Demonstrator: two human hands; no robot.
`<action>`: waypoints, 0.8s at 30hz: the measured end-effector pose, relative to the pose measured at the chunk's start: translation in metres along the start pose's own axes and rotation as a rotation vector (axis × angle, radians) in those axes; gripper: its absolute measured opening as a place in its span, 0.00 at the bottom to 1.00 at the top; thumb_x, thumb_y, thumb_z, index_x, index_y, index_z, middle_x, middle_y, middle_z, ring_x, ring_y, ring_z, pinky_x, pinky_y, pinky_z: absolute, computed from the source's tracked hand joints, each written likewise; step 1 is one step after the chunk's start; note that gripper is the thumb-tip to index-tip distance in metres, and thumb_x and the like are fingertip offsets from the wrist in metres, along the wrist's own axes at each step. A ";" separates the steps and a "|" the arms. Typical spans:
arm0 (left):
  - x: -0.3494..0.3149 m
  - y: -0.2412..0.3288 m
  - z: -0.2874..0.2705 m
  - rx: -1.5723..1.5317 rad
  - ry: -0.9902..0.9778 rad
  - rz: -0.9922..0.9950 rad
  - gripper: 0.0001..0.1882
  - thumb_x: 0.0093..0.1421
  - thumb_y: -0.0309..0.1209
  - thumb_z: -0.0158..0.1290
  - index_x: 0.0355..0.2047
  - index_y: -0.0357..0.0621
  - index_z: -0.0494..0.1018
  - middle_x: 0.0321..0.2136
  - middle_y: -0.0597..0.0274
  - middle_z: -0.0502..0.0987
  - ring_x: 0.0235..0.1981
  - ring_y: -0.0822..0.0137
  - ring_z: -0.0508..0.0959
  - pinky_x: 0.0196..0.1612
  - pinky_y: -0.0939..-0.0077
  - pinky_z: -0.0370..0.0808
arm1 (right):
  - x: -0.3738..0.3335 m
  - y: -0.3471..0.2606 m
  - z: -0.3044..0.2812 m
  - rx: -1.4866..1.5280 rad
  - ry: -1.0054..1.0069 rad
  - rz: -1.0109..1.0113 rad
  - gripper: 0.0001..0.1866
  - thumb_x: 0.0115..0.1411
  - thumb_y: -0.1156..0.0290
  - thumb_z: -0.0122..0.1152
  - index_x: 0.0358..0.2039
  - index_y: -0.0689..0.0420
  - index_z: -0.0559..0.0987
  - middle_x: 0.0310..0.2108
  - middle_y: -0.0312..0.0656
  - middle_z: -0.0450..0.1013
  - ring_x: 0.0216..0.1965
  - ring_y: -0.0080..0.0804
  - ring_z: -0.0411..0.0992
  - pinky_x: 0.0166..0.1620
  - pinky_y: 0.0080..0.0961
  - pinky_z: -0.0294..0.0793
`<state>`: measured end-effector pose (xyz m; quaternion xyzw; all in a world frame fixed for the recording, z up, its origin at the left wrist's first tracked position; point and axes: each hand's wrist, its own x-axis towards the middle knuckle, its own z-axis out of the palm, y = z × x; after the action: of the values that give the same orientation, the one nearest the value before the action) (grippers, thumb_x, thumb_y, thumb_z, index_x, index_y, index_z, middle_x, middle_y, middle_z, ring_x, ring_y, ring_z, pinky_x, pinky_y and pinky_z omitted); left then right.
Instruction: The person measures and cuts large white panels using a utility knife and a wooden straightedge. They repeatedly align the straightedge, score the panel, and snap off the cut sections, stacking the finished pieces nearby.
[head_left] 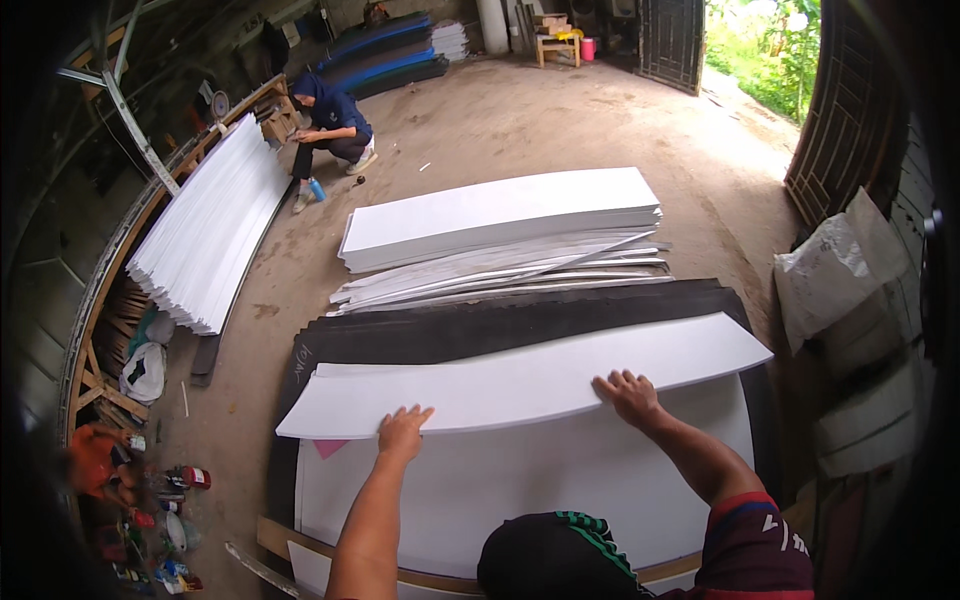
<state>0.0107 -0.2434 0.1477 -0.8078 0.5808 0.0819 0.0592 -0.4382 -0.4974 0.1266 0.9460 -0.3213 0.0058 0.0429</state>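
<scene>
A dirt-floored workshop (560,120) holds a stack of white panels (500,215) in the middle, with a person crouching (330,125) at far left. Near, the left hand (403,432) and right hand (628,395) press flat, fingers spread, on a long white strip (530,380) lying across a white sheet (520,480) on black matting (500,325).

We see a stack of white boards (500,215) on the dirt floor (560,120) | a crouching person (330,125) by leaning white sheets (210,230) | white sacks (835,270) at right

Panel stack (500,215) ahead — sides seemingly open
</scene>
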 end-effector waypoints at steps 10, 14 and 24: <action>0.050 -0.002 -0.058 -0.028 -0.232 -0.030 0.33 0.66 0.22 0.52 0.67 0.74 0.74 0.65 0.66 0.77 0.59 0.58 0.81 0.62 0.56 0.76 | 0.028 0.033 -0.031 0.350 -0.227 0.172 0.15 0.68 0.64 0.59 0.55 0.43 0.80 0.45 0.41 0.83 0.47 0.46 0.83 0.45 0.46 0.82; 0.094 -0.001 -0.109 -0.063 -0.194 -0.042 0.33 0.62 0.21 0.52 0.65 0.70 0.76 0.60 0.62 0.80 0.60 0.54 0.80 0.62 0.55 0.77 | 0.055 0.059 -0.055 0.337 -0.343 0.077 0.19 0.68 0.64 0.57 0.59 0.40 0.79 0.48 0.39 0.83 0.46 0.44 0.84 0.44 0.45 0.82; 0.199 -0.038 -0.223 0.059 0.039 0.159 0.33 0.61 0.20 0.51 0.64 0.66 0.77 0.60 0.60 0.82 0.58 0.53 0.81 0.58 0.53 0.78 | 0.101 0.105 -0.092 0.378 -0.303 0.167 0.29 0.64 0.69 0.60 0.66 0.37 0.74 0.52 0.40 0.81 0.51 0.44 0.82 0.48 0.46 0.82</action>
<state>0.1232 -0.4587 0.3258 -0.7585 0.6462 0.0531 0.0650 -0.4205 -0.6335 0.2303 0.8975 -0.3941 -0.0728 -0.1841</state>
